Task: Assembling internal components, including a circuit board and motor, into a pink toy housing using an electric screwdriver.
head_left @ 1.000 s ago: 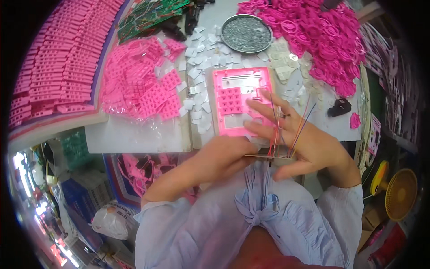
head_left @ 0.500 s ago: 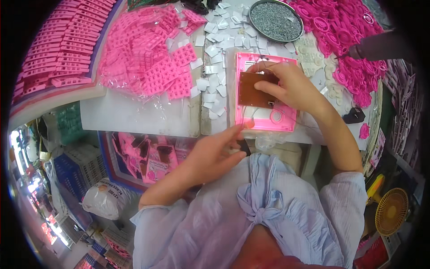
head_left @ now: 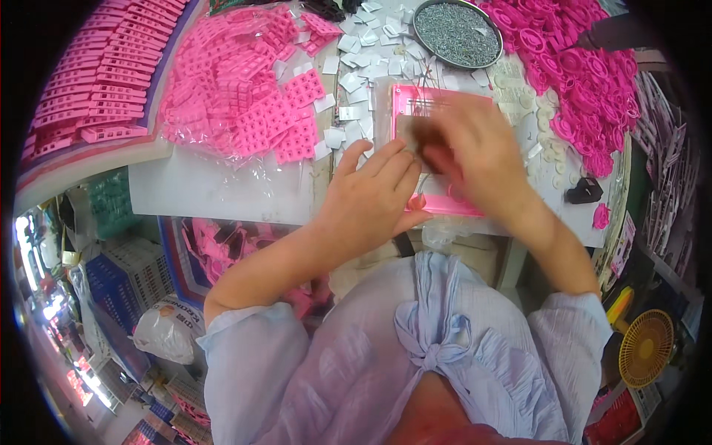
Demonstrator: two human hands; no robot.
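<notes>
A pink plastic casing (head_left: 454, 205) lies at the table's near edge in front of me, with thin wires (head_left: 421, 83) showing over its far end. My left hand (head_left: 373, 187) grips its near left corner, the fingers bent over the left side and the thumb at the near edge. Over the casing's middle, my right hand (head_left: 482, 152) is smeared by motion. Under its fingers is a brown circuit board (head_left: 424, 137), mostly hidden and blurred. Whether the right fingers hold the board cannot be made out.
Pink keypad-like grids (head_left: 248, 96) lie in a clear bag to the left. Small white squares (head_left: 356, 96) are scattered beside the casing. A round dish of screws (head_left: 457, 35) stands behind it, and magenta rings (head_left: 571, 52) pile up at the right. A yellow fan (head_left: 647, 348) sits low right.
My left hand has moved up and onto the casing's left side. The right hand has shifted slightly nearer and blurred, and the board, plainly visible before, is now mostly covered. Wires now stick out beyond the far end.
</notes>
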